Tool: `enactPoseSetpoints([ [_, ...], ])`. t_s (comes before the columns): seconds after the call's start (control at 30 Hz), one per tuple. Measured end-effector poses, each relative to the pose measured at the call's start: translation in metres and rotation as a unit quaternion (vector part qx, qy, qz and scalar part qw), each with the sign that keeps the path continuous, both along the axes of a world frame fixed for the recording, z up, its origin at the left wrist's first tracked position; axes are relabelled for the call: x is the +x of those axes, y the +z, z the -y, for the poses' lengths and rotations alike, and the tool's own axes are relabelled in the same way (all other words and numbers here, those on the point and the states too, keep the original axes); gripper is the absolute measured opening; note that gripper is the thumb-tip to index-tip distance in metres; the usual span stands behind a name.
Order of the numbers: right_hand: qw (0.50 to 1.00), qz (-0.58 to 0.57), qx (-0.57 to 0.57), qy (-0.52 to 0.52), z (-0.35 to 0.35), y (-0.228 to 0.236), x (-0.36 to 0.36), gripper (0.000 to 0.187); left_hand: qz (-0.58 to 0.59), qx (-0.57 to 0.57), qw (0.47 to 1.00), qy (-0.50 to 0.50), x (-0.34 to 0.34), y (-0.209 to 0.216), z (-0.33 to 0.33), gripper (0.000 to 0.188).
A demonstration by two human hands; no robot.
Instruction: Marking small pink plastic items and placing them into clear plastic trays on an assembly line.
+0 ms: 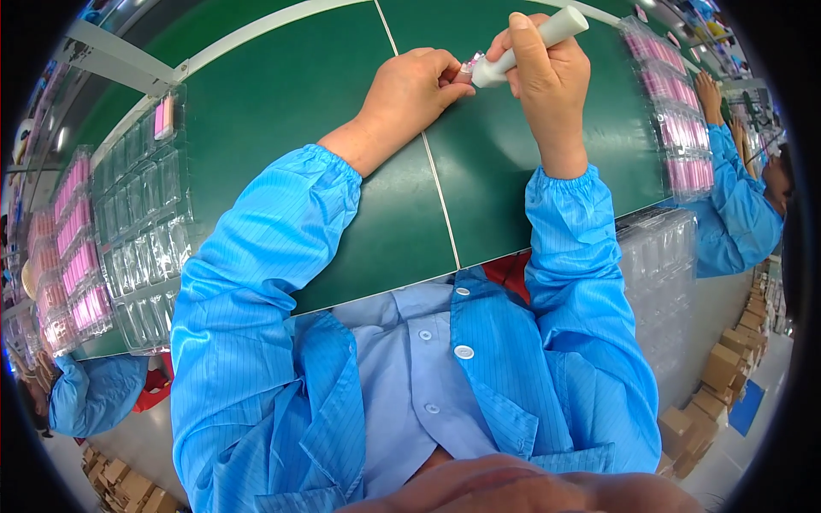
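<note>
Above the green table, my left hand pinches a small, shiny pink and clear piece between thumb and fingertips. Most of that piece is hidden by the fingers, so its kind cannot be made out. My right hand is wrapped round a white cylindrical tool with a thick handle, tilted up to the right. Its narrower lower end meets the pink piece or stops right beside it; which one I cannot tell.
At the left a clear compartment tray holds one pink item at its far end. Trays of pink items lie beyond it and at the right. Stacked clear trays stand lower right. Co-workers in blue sleeves sit both sides.
</note>
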State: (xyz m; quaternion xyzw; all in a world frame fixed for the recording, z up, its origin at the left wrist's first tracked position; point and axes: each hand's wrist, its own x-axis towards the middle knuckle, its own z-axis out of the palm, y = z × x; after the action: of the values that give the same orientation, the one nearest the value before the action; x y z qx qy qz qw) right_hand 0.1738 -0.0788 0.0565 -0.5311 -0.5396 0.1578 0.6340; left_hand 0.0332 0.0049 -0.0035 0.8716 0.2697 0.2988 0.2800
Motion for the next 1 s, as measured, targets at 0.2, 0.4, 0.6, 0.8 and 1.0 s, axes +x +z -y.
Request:
enactPoseSetpoints([
  [0.2, 0.999, -0.014, -0.032, -0.004, -0.003, -0.005, -0.009, 0.032, -0.006, 0.007, 1.0, 0.003, -0.002, -0.004, 0.001, 0.031],
  [0.4, 0.999, -0.012, -0.032, -0.032, -0.011, -0.01, 0.004, 0.041, 0.037, -0.096, 0.994, -0.027, 0.006, -0.006, -0.005, 0.031],
  [0.6, 0.982, -0.156, 0.041, -0.097, -0.012, 0.0, 0.043, 0.033, 0.124, -0.401, 0.898, -0.131, 0.0, 0.0, -0.038, 0.03],
  [0.8, 0.99, -0.091, -0.053, -0.094, -0.032, -0.036, 0.018, 0.042, 0.18, -0.508, 0.828, -0.155, -0.033, 0.006, -0.058, 0.038],
  [1.0, 0.992, -0.088, -0.064, -0.063, -0.018, -0.04, 0.015, 0.038, 0.064, -0.203, 0.974, 0.08, -0.117, 0.068, -0.057, 0.038],
])
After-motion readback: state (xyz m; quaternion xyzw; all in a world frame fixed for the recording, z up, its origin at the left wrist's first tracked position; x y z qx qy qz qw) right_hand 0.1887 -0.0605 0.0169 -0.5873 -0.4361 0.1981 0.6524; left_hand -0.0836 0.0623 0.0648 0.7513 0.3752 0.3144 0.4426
